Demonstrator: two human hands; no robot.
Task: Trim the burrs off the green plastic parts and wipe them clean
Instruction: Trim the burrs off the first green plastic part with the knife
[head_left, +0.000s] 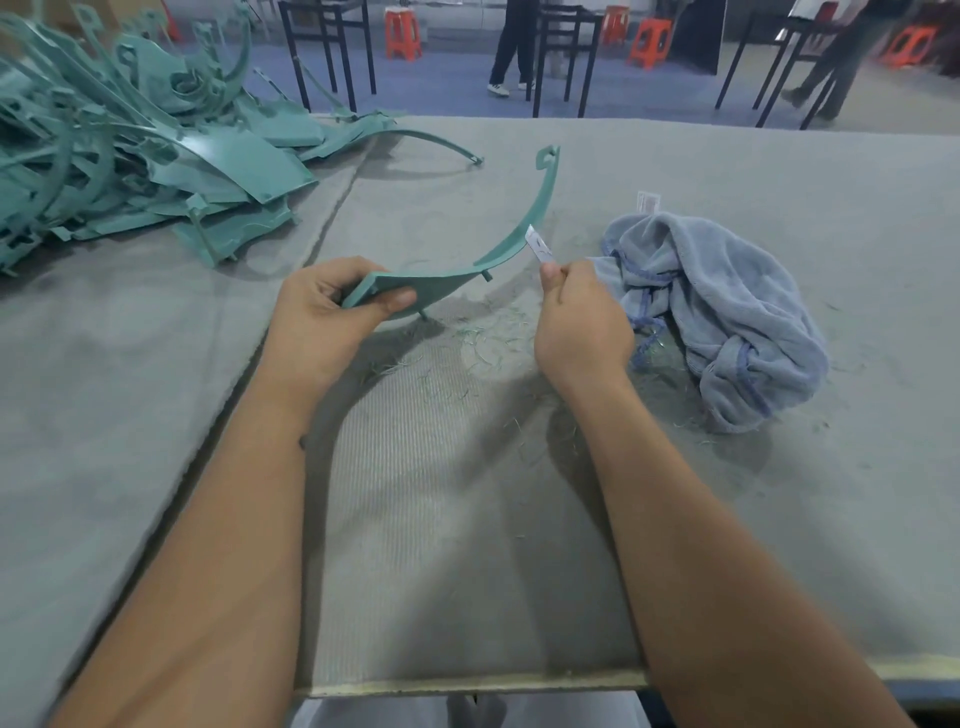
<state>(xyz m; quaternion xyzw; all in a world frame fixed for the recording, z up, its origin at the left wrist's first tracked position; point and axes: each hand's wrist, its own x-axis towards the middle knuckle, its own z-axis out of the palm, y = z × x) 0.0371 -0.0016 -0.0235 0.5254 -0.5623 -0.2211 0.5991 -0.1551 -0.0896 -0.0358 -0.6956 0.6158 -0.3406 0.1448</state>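
My left hand (324, 317) grips the wide end of a curved green plastic part (514, 239), thumb on top, holding it above the table. The part's thin arm sweeps up and away to a hooked tip. My right hand (579, 325) pinches a small silver blade (537, 247) between thumb and fingers. The blade's tip touches the part's outer edge midway along the curve. Fine green shavings (483, 338) lie scattered on the grey felt below both hands.
A big heap of green plastic parts (130, 145) fills the table's far left, one long curved strip (431, 140) reaching toward the middle. A crumpled blue cloth (727, 312) lies right of my right hand. Beyond the grey felt table (779, 182) stand table legs, orange stools and people.
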